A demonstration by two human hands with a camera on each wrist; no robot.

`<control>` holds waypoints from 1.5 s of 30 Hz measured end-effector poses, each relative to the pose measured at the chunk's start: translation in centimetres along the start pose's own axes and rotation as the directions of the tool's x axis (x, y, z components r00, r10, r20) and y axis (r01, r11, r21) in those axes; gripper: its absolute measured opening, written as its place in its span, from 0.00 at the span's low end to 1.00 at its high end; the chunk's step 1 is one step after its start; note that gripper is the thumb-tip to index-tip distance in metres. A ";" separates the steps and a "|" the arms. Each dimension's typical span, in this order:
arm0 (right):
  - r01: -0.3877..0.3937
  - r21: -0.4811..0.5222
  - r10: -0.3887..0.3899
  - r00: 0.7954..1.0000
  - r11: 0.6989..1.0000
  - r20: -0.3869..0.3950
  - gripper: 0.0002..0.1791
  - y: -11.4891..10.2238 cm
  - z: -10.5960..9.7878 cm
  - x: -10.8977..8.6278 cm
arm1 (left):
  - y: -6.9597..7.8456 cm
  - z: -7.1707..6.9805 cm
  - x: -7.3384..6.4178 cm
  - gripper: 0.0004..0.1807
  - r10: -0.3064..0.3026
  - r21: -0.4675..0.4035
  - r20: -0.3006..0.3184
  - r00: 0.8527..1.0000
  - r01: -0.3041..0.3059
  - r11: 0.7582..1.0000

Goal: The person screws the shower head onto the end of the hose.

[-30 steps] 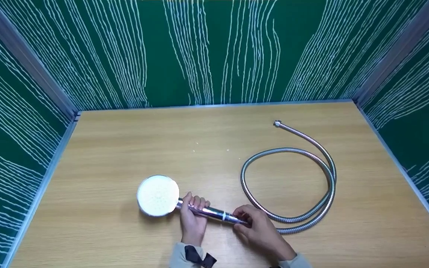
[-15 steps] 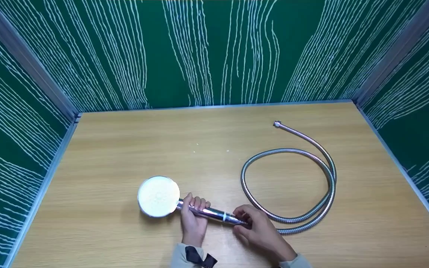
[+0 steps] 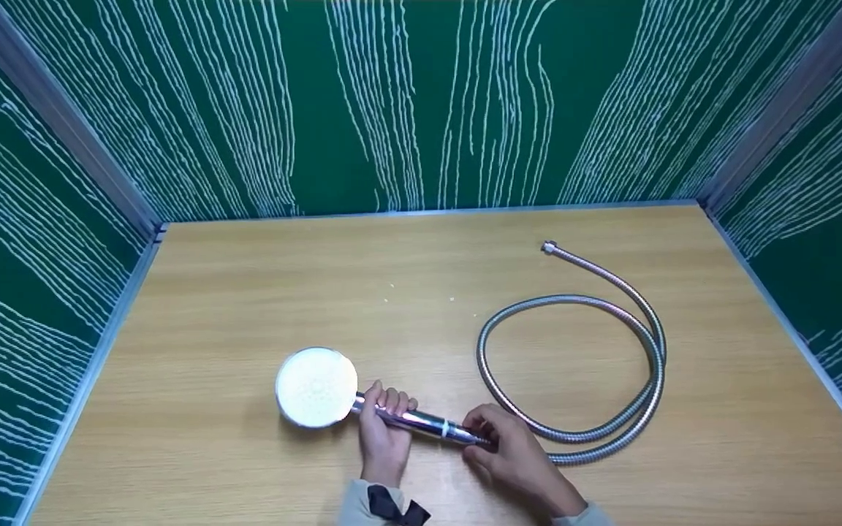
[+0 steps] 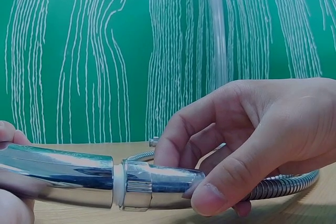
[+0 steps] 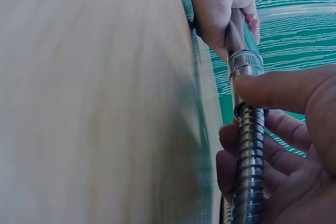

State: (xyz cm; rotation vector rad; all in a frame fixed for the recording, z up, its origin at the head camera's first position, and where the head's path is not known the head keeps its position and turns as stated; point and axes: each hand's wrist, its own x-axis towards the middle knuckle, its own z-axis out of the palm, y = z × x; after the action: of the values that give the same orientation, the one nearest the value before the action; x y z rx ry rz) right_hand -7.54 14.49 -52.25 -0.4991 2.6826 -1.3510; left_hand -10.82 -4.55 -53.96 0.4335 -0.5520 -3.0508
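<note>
In the head view, my left hand [image 3: 386,442] grips the chrome handle of a shower head [image 3: 316,387] whose round white face points up. My right hand [image 3: 512,449] is at the handle's other end. There, in the left wrist view, its thumb and fingers pinch a tapered chrome hose nut [image 4: 173,182]. A narrow white ring [image 4: 119,186] shows between this nut and the handle [image 4: 58,174]. From the nut a ribbed metal shower hose [image 5: 249,166] runs back under my right palm, as the right wrist view shows. The inside of the joint is hidden.
The hose lies in a loose loop [image 3: 571,299] on the right of the wooden table [image 3: 245,292], its free end fitting [image 3: 549,248] towards the back. Tiny white specks lie mid-table. Green panels with white streaks [image 3: 348,146] enclose the back and sides.
The head view has shifted very slightly. Both hands, the shower head and the hose keep the same places relative to each other.
</note>
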 end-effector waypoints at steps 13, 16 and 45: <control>0.000 0.007 0.000 1.000 1.000 0.016 0.15 0.0 -0.3 0.1 | 0.1 0.1 0.1 0.22 0.003 0.011 0.022 1.000 -0.003 1.000; -0.002 -0.013 0.003 1.000 1.000 0.019 0.15 -0.1 -0.3 0.3 | 0.2 0.1 0.1 0.22 0.001 0.017 0.025 1.000 -0.002 1.000; 0.002 0.000 -0.002 1.000 1.000 0.022 0.17 -0.1 -0.2 0.2 | 0.1 -0.1 0.0 0.22 0.005 0.003 0.022 1.000 -0.005 1.000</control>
State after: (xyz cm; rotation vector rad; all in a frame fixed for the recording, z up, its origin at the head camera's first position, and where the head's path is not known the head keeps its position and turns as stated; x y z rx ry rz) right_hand -7.72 14.52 -52.01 -0.5130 2.6660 -1.3378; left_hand -10.79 -4.72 -53.99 0.3980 -0.5571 -3.0536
